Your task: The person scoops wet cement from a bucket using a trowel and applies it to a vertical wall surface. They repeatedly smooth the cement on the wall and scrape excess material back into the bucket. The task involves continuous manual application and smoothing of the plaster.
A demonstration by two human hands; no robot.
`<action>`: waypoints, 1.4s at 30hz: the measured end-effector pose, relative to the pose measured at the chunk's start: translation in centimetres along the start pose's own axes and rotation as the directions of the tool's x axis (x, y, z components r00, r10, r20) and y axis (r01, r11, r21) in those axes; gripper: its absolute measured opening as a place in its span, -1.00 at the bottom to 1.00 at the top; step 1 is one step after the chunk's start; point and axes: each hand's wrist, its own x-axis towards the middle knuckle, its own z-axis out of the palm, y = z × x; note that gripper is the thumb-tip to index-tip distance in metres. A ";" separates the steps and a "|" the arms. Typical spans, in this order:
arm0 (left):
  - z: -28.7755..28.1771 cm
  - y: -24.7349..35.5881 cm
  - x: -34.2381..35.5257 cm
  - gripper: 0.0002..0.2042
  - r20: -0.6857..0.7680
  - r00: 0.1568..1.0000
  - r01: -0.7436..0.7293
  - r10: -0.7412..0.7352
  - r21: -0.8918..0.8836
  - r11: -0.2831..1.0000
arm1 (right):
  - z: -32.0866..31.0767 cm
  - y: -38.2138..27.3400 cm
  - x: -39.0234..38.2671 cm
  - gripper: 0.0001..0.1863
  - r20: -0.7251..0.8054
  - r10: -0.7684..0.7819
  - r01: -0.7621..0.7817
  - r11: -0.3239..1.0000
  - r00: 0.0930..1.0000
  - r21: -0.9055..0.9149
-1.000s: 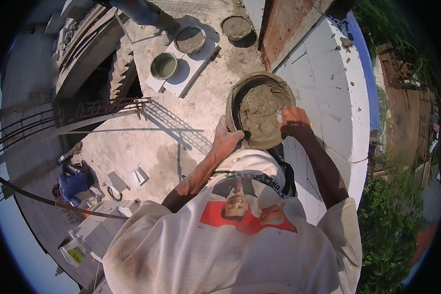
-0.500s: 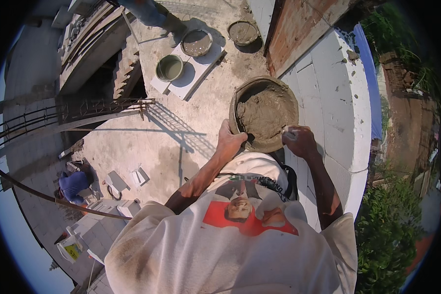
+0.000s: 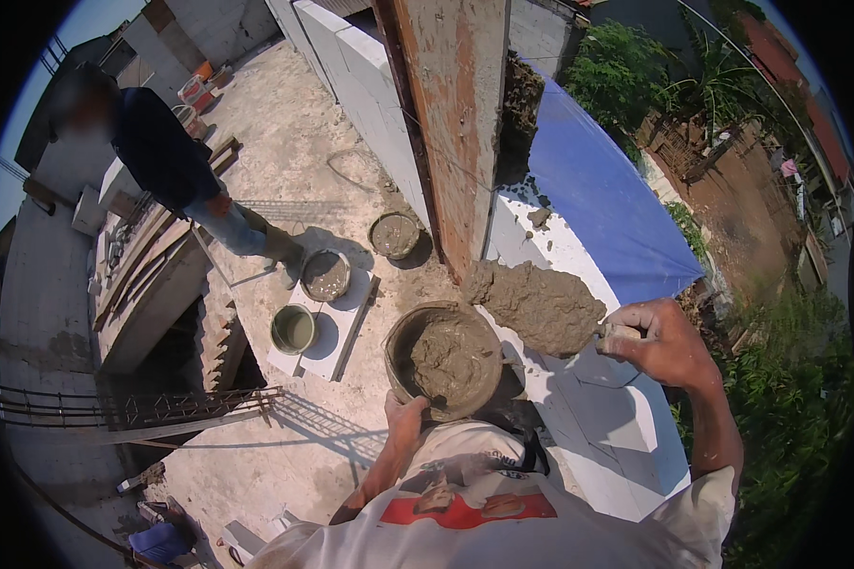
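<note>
My left hand grips the near rim of a round bucket, which is held in front of my waist. Thick grey-brown mortar partly fills it. Out to the right, my right hand is closed around the handle of a trowel. A large heap of mortar covers the blade, hiding most of it. The loaded blade is over the top of the white block wall, just right of the bucket. Whether it touches the wall cannot be made out.
A wooden formwork board rises beyond the bucket, with a blue tarp right of it. Ahead left are a mortar tub, another tub and a green bucket on white blocks. One person stands far left; another is lower left.
My right hand has moved from the bucket's rim out to the right, lifting the mortar-loaded trowel over the wall. My left hand still holds the bucket. The view has swung, showing the standing person more fully.
</note>
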 end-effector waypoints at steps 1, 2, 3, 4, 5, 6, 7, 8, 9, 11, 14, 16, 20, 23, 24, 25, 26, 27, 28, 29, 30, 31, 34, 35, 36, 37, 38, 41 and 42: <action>-0.9 -0.7 0.5 -0.61 -0.010 0.999 -0.033 0.033 0.025 0.999 | -2.1 -1.0 0.1 -0.84 -0.023 0.024 -0.023 0.999 0.999 0.025; -2.1 -1.9 1.7 -0.63 -0.017 0.998 -0.058 0.059 0.050 0.997 | -4.2 -2.2 0.4 -0.85 -0.067 0.048 -0.048 0.999 0.997 0.002; -2.4 -2.3 2.9 -0.65 -0.017 0.997 -0.077 0.079 0.080 0.994 | -6.2 -2.9 1.0 -0.84 -0.115 0.081 -0.083 0.996 0.990 -0.017; -2.1 -1.8 2.8 -0.64 -0.033 0.996 -0.082 0.084 0.071 0.994 | -8.2 -3.1 2.0 -0.82 -0.141 0.056 -0.057 0.998 0.988 -0.001; -1.2 -1.0 2.0 -0.62 -0.035 0.997 -0.072 0.074 0.066 0.995 | -10.2 -3.1 2.7 -0.79 -0.176 0.051 -0.050 0.999 0.983 0.011; -0.7 -0.1 0.9 -0.61 -0.060 0.995 -0.073 0.077 0.056 0.996 | -11.9 -3.9 4.0 -0.78 -0.210 -0.005 -0.001 1.000 0.978 -0.031; -0.2 0.6 -0.1 -0.59 -0.071 0.996 -0.057 0.060 0.043 0.997 | -13.4 -4.8 5.3 -0.76 -0.244 -0.057 0.040 0.996 0.968 -0.077; 0.6 1.3 -0.8 -0.58 -0.070 0.997 -0.037 0.039 0.026 0.999 | -15.0 -6.0 6.5 -0.76 -0.285 -0.101 0.053 0.984 0.953 -0.170; 0.6 1.9 -1.3 -0.56 -0.095 0.995 -0.031 0.033 0.014 0.999 | -16.1 -7.1 8.4 -0.77 -0.304 -0.160 0.084 0.965 0.939 -0.249; 1.6 2.5 -1.0 -0.56 -0.031 0.999 0.024 -0.023 0.025 0.999 | -19.3 -8.2 10.6 -0.76 -0.358 -0.306 0.157 0.908 0.882 -0.388; 2.7 3.5 -2.0 -0.56 -0.091 0.995 0.033 -0.030 0.030 0.999 | -18.4 -14.4 16.3 -0.74 -0.408 -0.422 0.105 0.789 0.810 -0.606; 1.7 3.1 -2.2 -0.57 -0.088 0.996 0.016 -0.016 0.008 1.000 | -16.0 -17.8 20.9 -0.74 -0.376 -0.536 0.182 0.724 0.756 -0.666; 1.1 1.3 -0.4 -0.62 -0.016 1.000 -0.009 0.011 0.067 0.998 | -13.4 -19.2 24.6 -0.72 -0.381 -0.683 0.215 0.618 0.624 -0.756; 1.0 0.6 -0.1 -0.65 -0.023 0.999 -0.040 0.043 0.141 0.989 | -13.0 -17.8 23.8 -0.69 -0.505 -0.647 0.155 0.689 0.571 -0.708; 1.2 0.7 -0.3 -0.66 -0.040 0.998 -0.044 0.051 0.152 0.987 | -12.7 -17.3 23.1 -0.68 -0.556 -0.619 0.144 0.730 0.555 -0.668; 1.2 0.7 -0.3 -0.66 -0.053 0.997 -0.048 0.057 0.166 0.985 | -12.5 -16.5 22.3 -0.67 -0.626 -0.576 0.134 0.782 0.526 -0.608; 0.8 -0.2 0.5 -0.65 -0.066 0.995 -0.061 0.073 0.179 0.982 | -12.5 -15.1 21.1 -0.66 -0.699 -0.521 0.127 0.836 0.490 -0.534; 1.0 -0.7 0.9 -0.65 -0.010 0.998 -0.062 0.064 0.156 0.986 | -12.1 -14.0 19.7 -0.65 -0.763 -0.469 0.133 0.877 0.445 -0.462; 1.3 -1.1 1.5 -0.64 0.047 0.997 -0.060 0.054 0.134 0.989 | -11.6 -12.8 18.1 -0.64 -0.824 -0.411 0.159 0.912 0.390 -0.379; -0.4 -0.8 0.6 -0.64 0.005 0.995 -0.097 0.097 0.099 0.990 | -8.4 -12.5 18.3 -0.63 -0.832 -0.388 0.291 0.913 0.397 -0.286; 0.2 -1.0 0.8 -0.64 0.028 0.994 -0.104 0.102 0.095 0.990 | -6.9 -11.1 15.7 -0.61 -0.856 -0.349 0.333 0.916 0.381 -0.226; 0.6 -1.0 0.9 -0.64 0.041 0.994 -0.109 0.106 0.096 0.989 | -4.5 -9.1 13.3 -0.60 -0.864 -0.315 0.360 0.917 0.394 -0.171; 0.7 -1.1 0.3 -0.63 -0.028 0.991 -0.124 0.129 0.135 0.983 | 4.7 -2.9 8.4 -0.65 -0.809 -0.303 0.419 0.905 0.504 -0.078; 0.8 -1.4 0.5 -0.61 -0.023 0.987 -0.149 0.156 0.182 0.972 | 6.8 -0.4 6.7 -0.65 -0.743 -0.358 0.375 0.914 0.566 -0.155; 0.9 -1.3 0.5 -0.60 -0.005 0.991 -0.132 0.136 0.206 0.970 | 8.6 2.0 5.1 -0.65 -0.664 -0.394 0.332 0.916 0.635 -0.226; 1.1 -1.3 0.3 -0.60 -0.021 0.993 -0.111 0.119 0.231 0.967 | 10.4 3.6 4.1 -0.67 -0.558 -0.383 0.218 0.915 0.736 -0.340; 0.8 -1.7 0.8 -0.61 0.006 0.992 -0.127 0.130 0.239 0.963 | 12.1 4.8 3.2 -0.68 -0.448 -0.351 0.122 0.878 0.823 -0.463; 0.1 -2.0 0.6 -0.60 0.001 0.993 -0.116 0.120 0.244 0.963 | 16.8 8.7 4.2 -0.72 -0.098 -0.190 0.062 0.690 0.977 -0.721; 0.6 -1.6 0.0 -0.60 -0.002 0.994 -0.105 0.107 0.194 0.975 | 18.2 10.3 5.5 -0.74 -0.001 -0.120 0.074 0.620 0.993 -0.781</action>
